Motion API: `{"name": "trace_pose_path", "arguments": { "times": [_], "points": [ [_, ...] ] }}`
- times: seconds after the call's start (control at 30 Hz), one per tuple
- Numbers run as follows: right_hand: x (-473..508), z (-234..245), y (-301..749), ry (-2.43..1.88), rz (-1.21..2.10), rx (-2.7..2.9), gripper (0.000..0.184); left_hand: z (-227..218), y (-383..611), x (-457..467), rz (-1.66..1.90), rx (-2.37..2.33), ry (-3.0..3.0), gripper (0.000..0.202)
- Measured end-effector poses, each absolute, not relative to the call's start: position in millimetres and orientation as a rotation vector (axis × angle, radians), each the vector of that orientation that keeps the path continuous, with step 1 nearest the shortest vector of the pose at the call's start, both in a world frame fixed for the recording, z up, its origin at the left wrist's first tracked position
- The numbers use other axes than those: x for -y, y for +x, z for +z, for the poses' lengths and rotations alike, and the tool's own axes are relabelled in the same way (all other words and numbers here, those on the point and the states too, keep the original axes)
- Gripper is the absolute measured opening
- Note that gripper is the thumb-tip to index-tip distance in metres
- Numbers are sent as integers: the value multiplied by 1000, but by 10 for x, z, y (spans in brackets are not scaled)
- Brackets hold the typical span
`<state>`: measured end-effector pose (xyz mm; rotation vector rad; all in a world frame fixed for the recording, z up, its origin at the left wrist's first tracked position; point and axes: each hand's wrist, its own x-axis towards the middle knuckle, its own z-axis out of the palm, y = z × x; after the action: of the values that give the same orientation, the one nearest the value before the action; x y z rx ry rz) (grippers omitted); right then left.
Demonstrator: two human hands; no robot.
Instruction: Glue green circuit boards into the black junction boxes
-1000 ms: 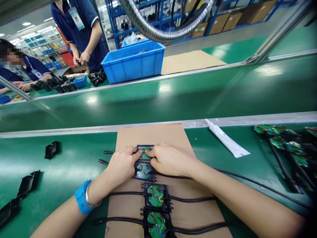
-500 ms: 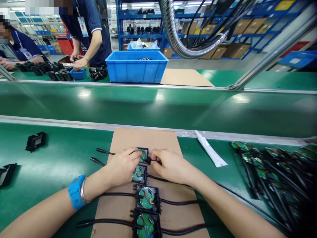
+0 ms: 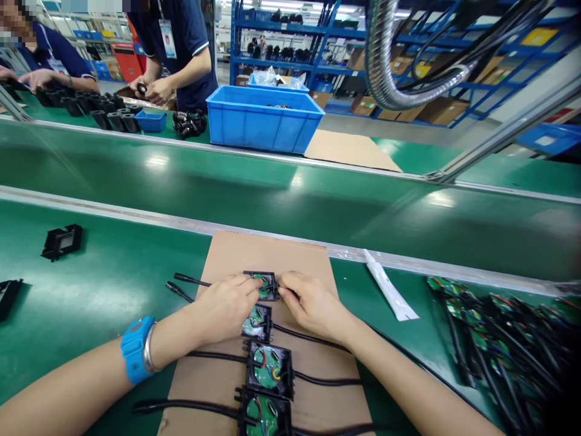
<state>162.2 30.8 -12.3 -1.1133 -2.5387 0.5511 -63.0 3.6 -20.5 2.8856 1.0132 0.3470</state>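
Note:
A column of several black square housings (image 3: 269,370), each with a green circuit board and black cables, lies on a cardboard sheet (image 3: 267,245). At the farthest housing (image 3: 269,289), my left hand (image 3: 229,306) grips the left side, its fingertips over the green board (image 3: 262,287). Across from it, my right hand (image 3: 313,303) is closed at the housing's right edge, thumb and index finger pinching the black cable where it enters. My fingers hide most of that cable. Just nearer, the second housing (image 3: 256,322) sits partly behind my left hand.
Loose black housings (image 3: 62,242) lie at the left. To the right are a white tube (image 3: 391,287) and a pile of cabled circuit boards (image 3: 490,333). Beyond the rail stands a blue bin (image 3: 263,121); two people work at the far left. A metal hose (image 3: 379,60) hangs overhead.
My right fingers have come up against the housing's right edge, where a black cable piece showed before. My left hand stays on the housing. The whole view has shifted and tilted slightly.

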Motion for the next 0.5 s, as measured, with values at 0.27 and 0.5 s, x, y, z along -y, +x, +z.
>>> {"name": "trace_pose_path", "arguments": {
  "times": [0.27, 0.5],
  "points": [
    [-332, -146, 1614, -1140, 479, 2682, 16, -155, -607, -21, 308, -1035, 2827, 32],
    [-280, -185, 1523, -1092, 38, 2812, 20, -31, -499, -69, 169, -1131, 2797, 23]
  ]
}}
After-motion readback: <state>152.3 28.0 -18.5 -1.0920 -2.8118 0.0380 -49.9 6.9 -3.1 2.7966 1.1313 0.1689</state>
